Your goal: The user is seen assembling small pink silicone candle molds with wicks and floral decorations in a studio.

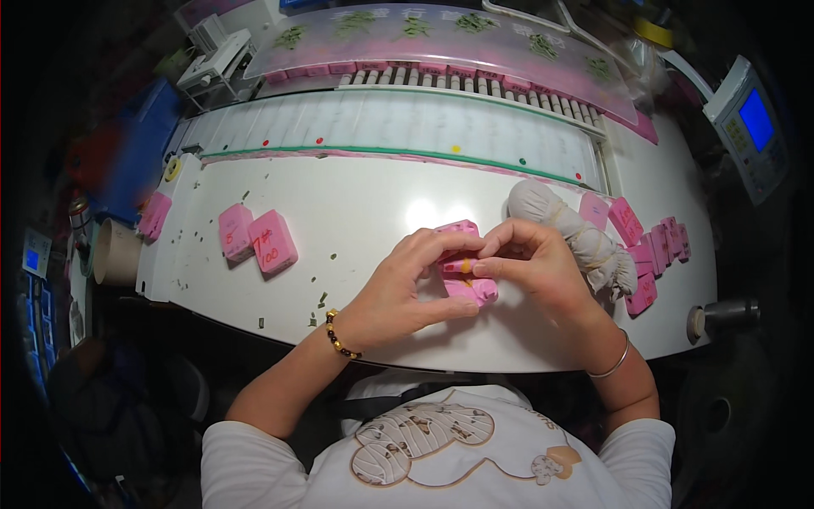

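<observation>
L hand (398, 284) grips pink pkt (475, 293), R hand (547, 271) pinches its edge; pkt looks approx. midway, wrap uneven; other pink blocks (274, 243) sit squared on worktop (365, 199).

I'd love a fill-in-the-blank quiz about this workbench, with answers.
1. The beaded bracelet circles the person's ____ wrist.
2. The packet at the left hand and right hand is mostly ____ in colour.
3. The pale cloth bundle lies to the packet's ____.
4. The screen at far right glows ____.

Missing words: left; pink; right; blue.
</observation>
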`<move>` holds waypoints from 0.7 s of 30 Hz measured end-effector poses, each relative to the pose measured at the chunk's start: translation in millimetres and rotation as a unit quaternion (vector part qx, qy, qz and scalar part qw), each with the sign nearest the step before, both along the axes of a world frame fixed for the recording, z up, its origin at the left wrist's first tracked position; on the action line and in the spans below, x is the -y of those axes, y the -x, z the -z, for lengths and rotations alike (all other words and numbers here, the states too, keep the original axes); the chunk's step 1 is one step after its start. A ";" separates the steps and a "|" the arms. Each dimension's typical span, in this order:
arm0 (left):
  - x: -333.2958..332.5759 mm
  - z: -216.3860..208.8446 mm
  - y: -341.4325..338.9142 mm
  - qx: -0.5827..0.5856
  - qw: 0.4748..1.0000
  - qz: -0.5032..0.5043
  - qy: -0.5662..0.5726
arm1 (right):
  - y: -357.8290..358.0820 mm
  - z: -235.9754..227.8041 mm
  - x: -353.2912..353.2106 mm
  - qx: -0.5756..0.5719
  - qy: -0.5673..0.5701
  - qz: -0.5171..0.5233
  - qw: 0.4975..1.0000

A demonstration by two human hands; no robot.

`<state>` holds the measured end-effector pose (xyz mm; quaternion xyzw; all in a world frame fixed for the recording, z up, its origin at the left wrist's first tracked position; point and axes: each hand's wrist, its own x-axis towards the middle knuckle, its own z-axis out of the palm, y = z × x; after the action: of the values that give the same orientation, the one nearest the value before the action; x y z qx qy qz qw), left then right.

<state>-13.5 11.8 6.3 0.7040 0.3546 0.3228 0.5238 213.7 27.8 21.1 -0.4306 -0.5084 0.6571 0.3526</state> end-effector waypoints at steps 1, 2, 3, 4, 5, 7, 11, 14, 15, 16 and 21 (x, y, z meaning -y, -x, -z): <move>0.4 -0.8 -0.8 -0.020 0.999 0.004 -0.028 | -1.2 0.9 -0.9 0.019 -0.007 -0.003 1.000; 1.0 -1.8 -1.5 -0.040 0.998 0.008 -0.055 | -2.1 2.0 -2.0 0.037 -0.014 -0.005 0.999; 2.2 -3.2 -2.2 -0.040 0.998 0.008 -0.055 | -3.1 4.5 -3.8 0.037 -0.014 -0.006 0.999; 4.1 -4.7 -2.6 -0.043 0.998 -0.001 -0.050 | -3.6 7.7 -5.7 0.011 -0.004 -0.010 1.000; 5.6 -5.3 -3.1 -0.046 0.998 -0.009 -0.045 | -3.7 9.3 -6.8 -0.016 0.007 -0.014 1.000; 6.8 -3.1 -3.7 -0.034 0.998 -0.009 -0.047 | -1.7 5.9 -6.5 -0.012 0.006 -0.013 1.000; 11.6 1.3 -5.7 0.005 0.998 -0.017 -0.057 | -3.8 7.0 -7.1 0.004 -0.010 -0.019 1.000; 12.5 5.0 -6.4 0.025 0.998 -0.015 -0.053 | -5.8 8.7 -6.2 0.007 -0.010 -0.017 1.000; 13.1 5.2 -6.6 0.026 0.998 -0.015 -0.053 | -6.0 8.6 -5.0 0.008 -0.010 -0.017 1.000; 13.5 5.9 -6.3 0.029 0.998 -0.014 -0.051 | -5.4 9.3 -3.8 0.012 -0.020 -0.011 1.000; 13.8 6.6 -6.1 0.037 0.997 -0.001 -0.069 | -0.7 6.8 4.1 0.009 -0.057 0.016 0.998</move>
<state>-7.4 -2.0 -0.4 0.7257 0.3131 0.3728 0.4862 214.4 23.7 14.3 -0.4239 -0.5414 0.6175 0.3819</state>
